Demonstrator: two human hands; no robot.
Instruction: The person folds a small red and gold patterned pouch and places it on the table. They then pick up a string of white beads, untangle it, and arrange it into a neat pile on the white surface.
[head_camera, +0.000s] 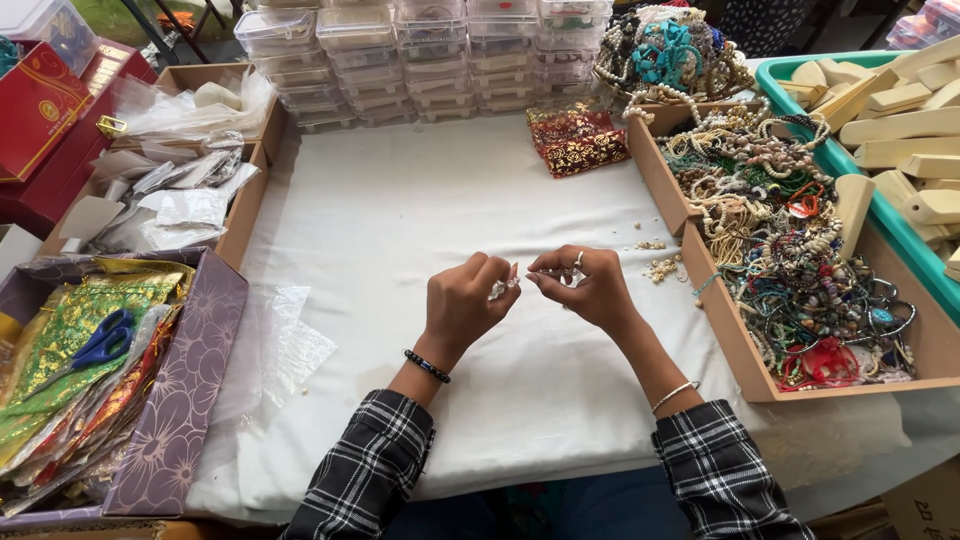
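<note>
Bright even daylight, soft shadows, sharp focus, slight edge distortion

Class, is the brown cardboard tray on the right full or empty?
Full: the brown cardboard tray is heaped with bead bracelets.

Tiny pinched item (500, 288) indistinct

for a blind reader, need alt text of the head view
Two hands, left hand and right hand, pinch a small beaded piece between them over a white cloth, beside a cardboard tray heaped with bead bracelets.
</note>
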